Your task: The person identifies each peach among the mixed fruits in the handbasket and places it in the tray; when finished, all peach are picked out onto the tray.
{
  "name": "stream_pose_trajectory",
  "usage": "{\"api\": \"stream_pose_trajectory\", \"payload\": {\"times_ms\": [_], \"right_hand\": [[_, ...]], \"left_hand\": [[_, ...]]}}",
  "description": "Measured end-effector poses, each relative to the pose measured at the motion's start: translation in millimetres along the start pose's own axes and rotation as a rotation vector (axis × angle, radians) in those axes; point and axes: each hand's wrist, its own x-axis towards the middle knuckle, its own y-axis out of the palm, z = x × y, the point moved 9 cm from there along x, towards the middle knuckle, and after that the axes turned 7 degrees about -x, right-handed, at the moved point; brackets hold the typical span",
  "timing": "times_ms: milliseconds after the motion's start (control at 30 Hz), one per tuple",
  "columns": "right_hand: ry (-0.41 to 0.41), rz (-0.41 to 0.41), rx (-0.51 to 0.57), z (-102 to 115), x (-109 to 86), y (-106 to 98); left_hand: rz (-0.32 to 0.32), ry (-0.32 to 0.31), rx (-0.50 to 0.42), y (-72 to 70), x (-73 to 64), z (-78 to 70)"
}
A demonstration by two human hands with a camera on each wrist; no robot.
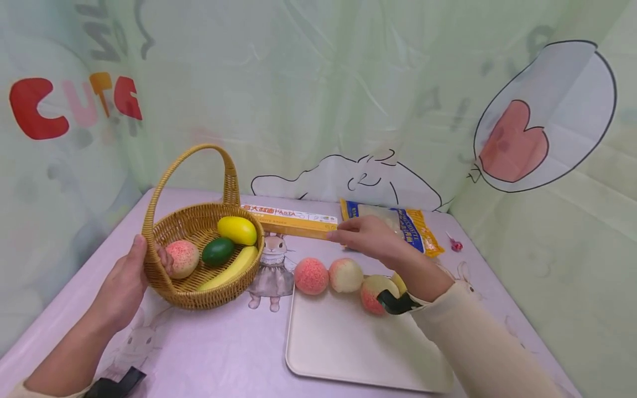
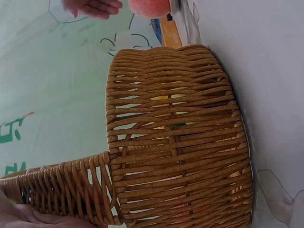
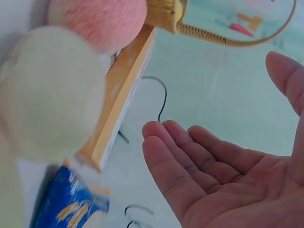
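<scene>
My left hand (image 1: 121,284) grips the wicker basket (image 1: 199,301) at the left, where the handle meets the rim; its fingertips reach inside beside a peach (image 1: 182,258). Also in the basket lie a smooth yellow fruit (image 1: 237,230), a dark green fruit (image 1: 218,252) and a banana (image 1: 231,271). Over the back of the tray hovers my right hand (image 1: 368,236); the right wrist view shows its fingers (image 3: 204,161) extended and its palm bare. Below it are a pink peach (image 1: 311,276), a paler peach (image 1: 345,275) and a third peach (image 1: 375,293), partly hidden by the wrist.
The beige tray (image 1: 358,342) lies at front centre-right. Behind it sit an orange-and-white pasta box (image 1: 293,224) and a blue-and-yellow pasta bag (image 1: 415,226). A small red wrapped candy (image 1: 456,245) lies far right. Printed curtains enclose the table's back and sides.
</scene>
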Motion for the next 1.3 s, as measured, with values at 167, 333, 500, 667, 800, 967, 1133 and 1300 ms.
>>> {"api": "stream_pose_trajectory", "payload": {"times_ms": [167,333,500,667,800,967,1133,1300], "right_hand": [[-0.055,0.024,-0.017,24,7.3,9],[-0.078,0.038,-0.016,45,14.6,17],[-0.093,0.065,0.001,61,24.9,24],[-0.146,0.079,0.006,83,32.8,29],[-0.205,0.094,-0.023,104,38.5,32],[-0.262,0.135,-0.05,131,46.4,44],[-0.284,0.169,-0.054,153,56.9,58],[-0.316,0.197,-0.083,175,66.9,71]], "left_hand": [[-0.003,0.001,0.0,0.9,-0.7,0.3],[-0.013,0.002,0.037,0.4,-0.8,-0.9],[-0.021,0.01,0.029,-0.3,-1.1,-2.7],[-0.022,0.024,0.008,1.2,-0.2,-5.6],[-0.026,0.021,-0.009,2.4,1.0,-5.7],[-0.048,0.019,-0.033,0.9,2.5,-4.1],[-0.065,0.023,-0.059,0.6,4.2,-3.7],[-0.065,0.02,-0.056,1.8,4.3,-5.1]]}}
